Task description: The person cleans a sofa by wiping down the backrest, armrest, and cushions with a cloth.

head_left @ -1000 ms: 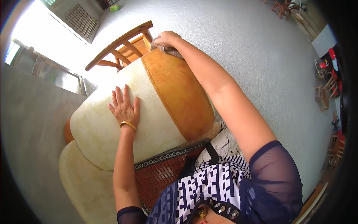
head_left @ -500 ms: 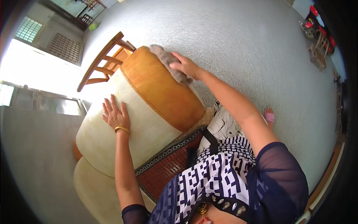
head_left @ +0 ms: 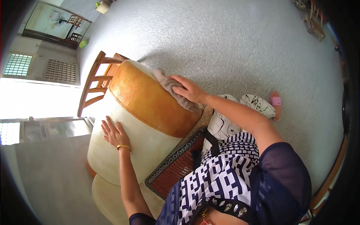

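A greyish-brown cloth (head_left: 168,84) is bunched under my right hand (head_left: 190,90), whose fingers are closed on it. The cloth presses along the outer edge of the orange-brown band on a padded sofa armrest (head_left: 150,99). My left hand (head_left: 115,134) lies flat on the cream part of the same armrest, fingers spread and holding nothing. A gold bracelet (head_left: 123,147) circles the left wrist.
A wooden chair (head_left: 98,79) stands just beyond the armrest. A dark red slatted seat mat (head_left: 168,168) with a patterned border lies beside me. Grey floor (head_left: 232,48) stretches to the right, with a foot in a pink slipper (head_left: 275,101) on it.
My right hand has drawn the cloth along the armrest edge, closer to my body. The left hand stays flat on the cream part. The camera view has shifted somewhat.
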A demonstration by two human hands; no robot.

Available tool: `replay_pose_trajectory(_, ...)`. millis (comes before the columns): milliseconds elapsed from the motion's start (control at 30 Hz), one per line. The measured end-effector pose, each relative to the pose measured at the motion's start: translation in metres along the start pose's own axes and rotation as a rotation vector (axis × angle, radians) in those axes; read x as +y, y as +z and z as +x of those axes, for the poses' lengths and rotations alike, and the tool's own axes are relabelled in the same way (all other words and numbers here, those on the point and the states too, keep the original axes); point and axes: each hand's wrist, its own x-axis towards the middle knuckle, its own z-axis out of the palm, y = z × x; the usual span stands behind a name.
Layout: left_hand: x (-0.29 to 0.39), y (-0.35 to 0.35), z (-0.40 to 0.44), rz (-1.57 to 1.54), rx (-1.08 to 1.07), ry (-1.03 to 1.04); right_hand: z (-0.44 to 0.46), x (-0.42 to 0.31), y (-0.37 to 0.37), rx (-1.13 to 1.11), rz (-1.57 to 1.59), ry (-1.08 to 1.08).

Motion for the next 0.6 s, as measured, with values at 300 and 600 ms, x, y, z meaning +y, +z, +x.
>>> replay_pose_trajectory(300, 0.003, 0.001, -0.001, -0.034, 0.030, 0.021, 0.158, 0.013, 0.033, -0.119, 0.009, 0.068)
replay_pose_trajectory(600, 0.001, 0.002, 0.000, -0.036, 0.064, 0.056, 0.189, 0.063, 0.045, -0.062, 0.299, 0.248)
